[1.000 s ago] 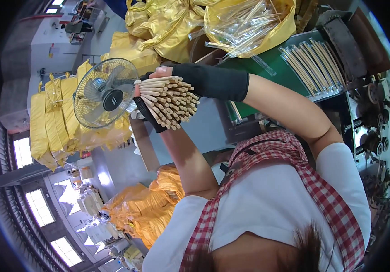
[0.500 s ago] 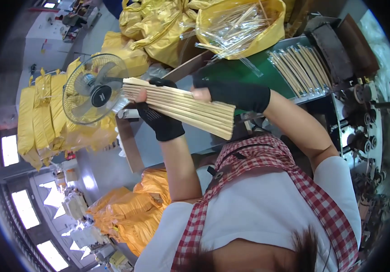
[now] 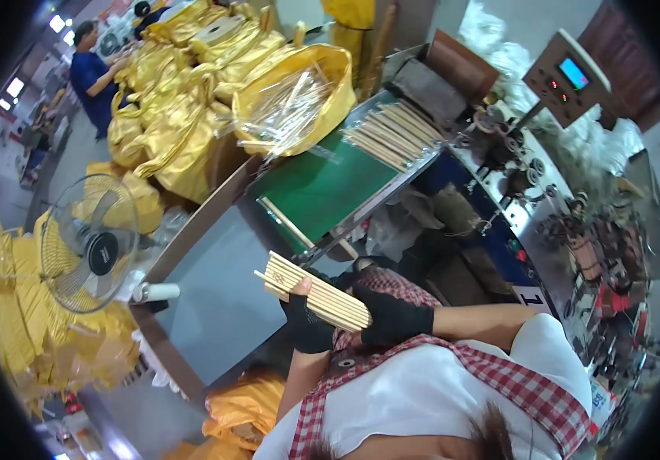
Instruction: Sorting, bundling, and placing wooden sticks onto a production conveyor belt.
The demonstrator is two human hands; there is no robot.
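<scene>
Close to my body, a flat row of pale wooden chopsticks (image 3: 322, 297) slants down to the right. My left hand (image 3: 308, 326), in a black fingerless glove, is closed around the row with its thumb across the top. One stick juts out a little at the upper left end. Gloved alike, my right hand (image 3: 395, 316) grips the lower right end; most of its fingers are hidden. Beyond the hands, a lone chopstick or pair (image 3: 287, 222) lies on the green belt (image 3: 318, 188). Several wrapped chopsticks (image 3: 393, 136) lie side by side farther along it.
A grey tray table (image 3: 219, 295) with raised edges stands at left, beside a fan (image 3: 100, 249). Behind the belt, a yellow sack (image 3: 345, 80) holds wrapped sticks. Machinery (image 3: 529, 180) and a control box (image 3: 568, 77) stand at right. A person (image 3: 91, 77) works at far left.
Both hands have brought the chopsticks down and nearer my body. My right hand has shifted from the top of the row to its lower end. The view has swung to the right.
</scene>
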